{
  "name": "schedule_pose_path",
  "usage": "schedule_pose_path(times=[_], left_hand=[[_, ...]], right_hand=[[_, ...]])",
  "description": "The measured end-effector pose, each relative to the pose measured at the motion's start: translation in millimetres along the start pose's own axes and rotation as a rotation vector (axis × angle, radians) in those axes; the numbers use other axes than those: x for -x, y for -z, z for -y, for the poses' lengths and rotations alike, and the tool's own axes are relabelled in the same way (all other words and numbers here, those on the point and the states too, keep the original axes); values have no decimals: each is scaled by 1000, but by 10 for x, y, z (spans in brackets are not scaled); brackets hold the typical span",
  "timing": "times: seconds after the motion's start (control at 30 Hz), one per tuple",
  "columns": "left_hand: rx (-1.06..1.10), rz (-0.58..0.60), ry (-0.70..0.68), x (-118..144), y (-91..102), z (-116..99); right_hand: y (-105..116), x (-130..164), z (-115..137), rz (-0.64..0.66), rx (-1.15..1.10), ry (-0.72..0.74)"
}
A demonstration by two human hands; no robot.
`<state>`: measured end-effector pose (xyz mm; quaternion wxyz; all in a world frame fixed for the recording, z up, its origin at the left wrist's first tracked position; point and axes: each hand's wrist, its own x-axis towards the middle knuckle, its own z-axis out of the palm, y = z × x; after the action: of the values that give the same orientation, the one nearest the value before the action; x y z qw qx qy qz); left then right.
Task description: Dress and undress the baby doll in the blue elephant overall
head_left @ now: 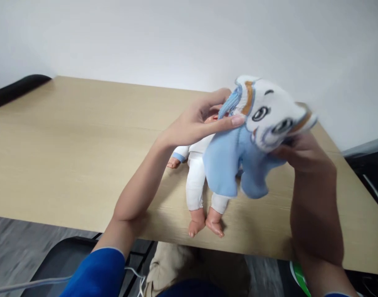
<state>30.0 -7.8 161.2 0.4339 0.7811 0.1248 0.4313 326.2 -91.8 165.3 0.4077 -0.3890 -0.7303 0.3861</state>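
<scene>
Head view. A light wooden desk (68,156) spans the frame beneath a plain white wall (176,37); the dark back of a chair (17,88) shows at its far left corner, and a second dark chair (62,260) stands below the near edge. On the desk lies a baby doll (196,181) in a white suit with blue cuffs, its bare feet pointing toward the near edge and its upper body hidden behind the raised garment. That garment, a pale blue baby hood (253,140) with a white cartoon face, eyes and orange-trimmed ears, is held above the doll's upper body, clear of the desk. The left hand (198,121), fingers extended, pinches the hood's edge between thumb and fingertips. The right hand (303,154) is closed on the hood's opposite side from beneath, its fingertips hidden in the cloth.
</scene>
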Motion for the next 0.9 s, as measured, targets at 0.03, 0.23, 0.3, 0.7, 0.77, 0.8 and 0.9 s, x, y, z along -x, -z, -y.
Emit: schedule_pose_path(times=[0.03, 0.23, 0.3, 0.7, 0.77, 0.8, 0.9], left_hand=[[-1, -8, -28, -3, -26, 9], [60, 84, -39, -21, -116, 19], [23, 157, 35, -28, -32, -20], [82, 176, 175, -32, 290, -104], [110, 130, 176, -44, 276, -104], [117, 112, 168, -47, 271, -103], [96, 150, 158, -37, 267, -96]], right_hand=[[-18, -18, 5, 118, 38, -82], [-148, -67, -130, 397, 187, -346], [-150, -67, -171, 327, 196, -322], [-110, -101, -175, 402, -149, -40], [-155, -119, -149, 621, -109, -39], [-177, -121, -139, 664, -79, -39], [-201, -80, -149, 586, -36, -27]])
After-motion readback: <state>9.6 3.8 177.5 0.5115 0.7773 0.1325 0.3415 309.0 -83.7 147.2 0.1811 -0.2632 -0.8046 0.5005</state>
